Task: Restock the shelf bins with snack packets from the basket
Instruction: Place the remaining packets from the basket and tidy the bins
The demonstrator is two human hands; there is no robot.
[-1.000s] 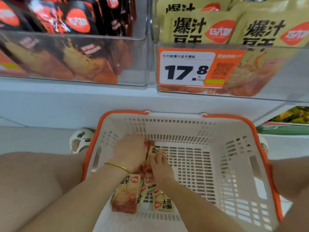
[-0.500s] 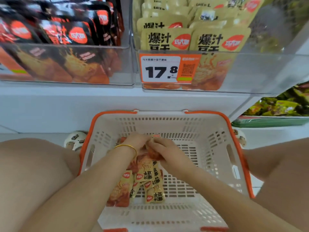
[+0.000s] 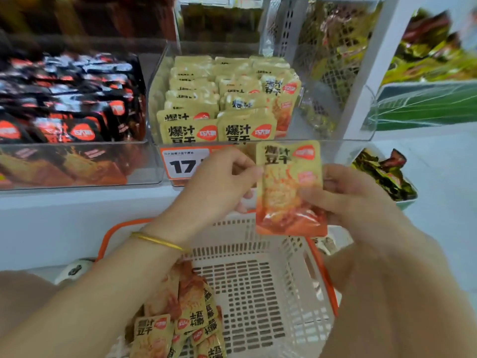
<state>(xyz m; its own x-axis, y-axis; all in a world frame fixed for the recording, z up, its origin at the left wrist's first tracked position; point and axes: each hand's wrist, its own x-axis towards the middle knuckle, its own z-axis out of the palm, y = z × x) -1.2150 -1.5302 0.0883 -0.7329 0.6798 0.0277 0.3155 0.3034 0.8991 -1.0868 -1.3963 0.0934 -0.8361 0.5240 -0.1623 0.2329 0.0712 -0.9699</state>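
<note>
Above white slotted orange-rimmed basket (image 3: 325,277): yellow-and-orange foil snack packet (image 3: 289,189), held upright.
Left hand (image 3: 219,182): pinches packet's upper left edge.
Right hand (image 3: 361,200): pinches right edge.
Handling: judged light, pliable, slick; grip sealed edges.
Far: clear plastic shelf bin (image 3: 157,99).

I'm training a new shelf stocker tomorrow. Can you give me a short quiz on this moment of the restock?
1. True or false: the left hand and right hand both hold one yellow packet.
2. Relative to the black packets, the bin of matching yellow stock stands: A left; B right; C below.
3. Fill in: spare packets lie in the basket, at its near ____ corner.
Key: 1 true; 2 B; 3 left.
</note>
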